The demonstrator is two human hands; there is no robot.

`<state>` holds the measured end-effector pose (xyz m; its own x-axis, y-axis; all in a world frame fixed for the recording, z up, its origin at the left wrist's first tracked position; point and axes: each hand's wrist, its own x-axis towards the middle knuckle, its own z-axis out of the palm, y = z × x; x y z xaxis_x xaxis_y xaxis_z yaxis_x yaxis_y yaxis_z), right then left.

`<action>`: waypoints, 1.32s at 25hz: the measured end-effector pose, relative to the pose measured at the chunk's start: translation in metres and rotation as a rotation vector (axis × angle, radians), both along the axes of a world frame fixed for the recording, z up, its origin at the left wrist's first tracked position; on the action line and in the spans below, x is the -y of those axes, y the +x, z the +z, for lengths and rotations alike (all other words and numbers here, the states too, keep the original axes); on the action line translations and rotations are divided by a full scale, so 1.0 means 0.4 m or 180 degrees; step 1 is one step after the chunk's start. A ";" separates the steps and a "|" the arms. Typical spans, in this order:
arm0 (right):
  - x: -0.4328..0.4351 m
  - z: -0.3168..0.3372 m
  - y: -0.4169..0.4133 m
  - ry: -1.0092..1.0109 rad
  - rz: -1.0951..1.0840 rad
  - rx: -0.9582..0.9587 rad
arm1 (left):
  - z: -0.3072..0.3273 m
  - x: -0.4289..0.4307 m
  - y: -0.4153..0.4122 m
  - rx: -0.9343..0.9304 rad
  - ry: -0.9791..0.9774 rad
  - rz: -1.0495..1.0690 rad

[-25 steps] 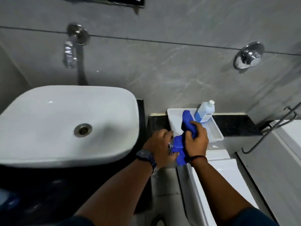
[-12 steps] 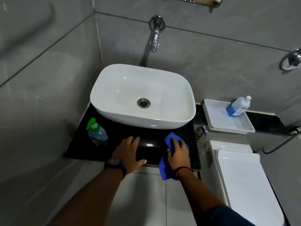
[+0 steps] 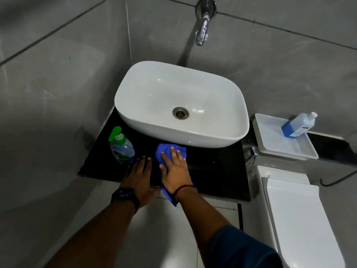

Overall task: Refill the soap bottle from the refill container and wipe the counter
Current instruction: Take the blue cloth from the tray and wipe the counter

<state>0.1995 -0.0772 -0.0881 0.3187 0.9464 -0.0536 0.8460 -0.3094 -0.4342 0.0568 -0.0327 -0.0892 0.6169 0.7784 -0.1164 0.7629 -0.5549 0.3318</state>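
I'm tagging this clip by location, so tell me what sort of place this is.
Almost certainly a bathroom. A white oval ceramic basin sits on a black glossy counter under a chrome wall tap, and a white toilet with closed lid stands beside it against grey tiled walls.

A white basin (image 3: 181, 105) sits toward the back of its black slab, with a metal drain (image 3: 180, 112) in its floor. A chrome tap (image 3: 202, 26) juts from the grey tiled wall (image 3: 270, 55) above it. At the lower right stands a white toilet (image 3: 301, 219), lid shut. A small chrome valve (image 3: 251, 153) shows just beside the slab's right edge.
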 end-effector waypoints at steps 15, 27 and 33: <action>0.261 -0.027 0.324 0.0140 -0.1157 0.0248 | -0.005 0.015 0.105 -0.0337 -0.0118 0.0153; 0.009 0.003 0.018 -0.0061 -0.0379 0.0272 | 0.004 0.028 0.049 0.0133 0.0046 0.0635; 0.088 0.002 0.130 0.0052 0.0776 -0.0084 | 0.002 0.031 0.056 -0.0096 0.0141 0.0630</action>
<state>0.2514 -0.1126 -0.0875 0.0794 0.9959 -0.0430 0.8831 -0.0902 -0.4604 0.0792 -0.0451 -0.0882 0.4480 0.8889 -0.0955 0.8678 -0.4067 0.2857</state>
